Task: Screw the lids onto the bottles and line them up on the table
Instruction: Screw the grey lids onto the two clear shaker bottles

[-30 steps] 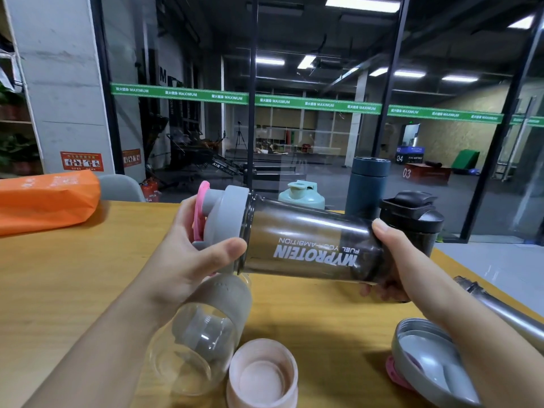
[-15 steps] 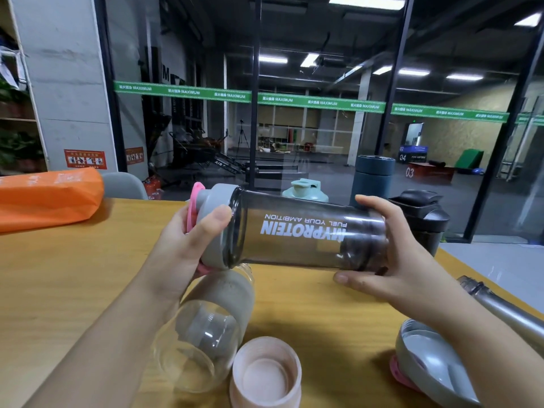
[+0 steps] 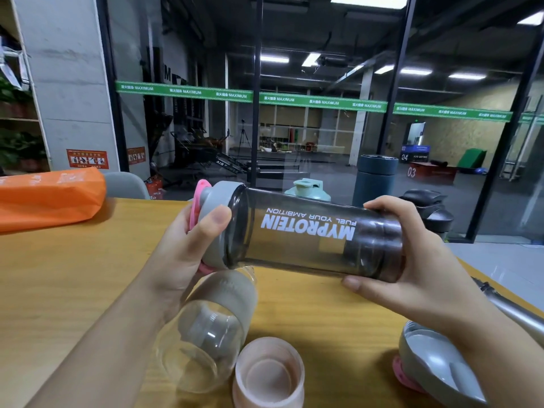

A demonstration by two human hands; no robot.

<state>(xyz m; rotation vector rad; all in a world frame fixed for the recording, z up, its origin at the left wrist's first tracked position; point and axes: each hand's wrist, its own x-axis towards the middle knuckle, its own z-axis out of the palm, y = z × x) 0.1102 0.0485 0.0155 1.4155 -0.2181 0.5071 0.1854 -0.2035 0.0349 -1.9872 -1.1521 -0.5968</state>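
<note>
A dark smoky shaker bottle (image 3: 309, 240) marked MYPROTEIN lies sideways in the air above the wooden table (image 3: 73, 275). My left hand (image 3: 188, 254) grips its grey lid with pink cap (image 3: 215, 219) at the left end. My right hand (image 3: 412, 260) holds the bottle's base, thumb under and fingers over. Below it a clear glass bottle with a grey sleeve (image 3: 209, 328) lies on its side, its pink lid (image 3: 269, 375) resting upside down beside it. Another grey lid with a pink cap (image 3: 435, 369) lies at the lower right.
At the table's far edge stand a mint-lidded bottle (image 3: 309, 189), a dark blue flask (image 3: 374, 184) and a black shaker (image 3: 429, 210). A steel bottle (image 3: 512, 310) lies at the right edge. An orange bag (image 3: 47, 198) sits far left. A glass wall stands behind.
My right hand shifted its hold from behind the base to around it. The bottle rose a little and turned more level, while my left hand stayed on the lid.
</note>
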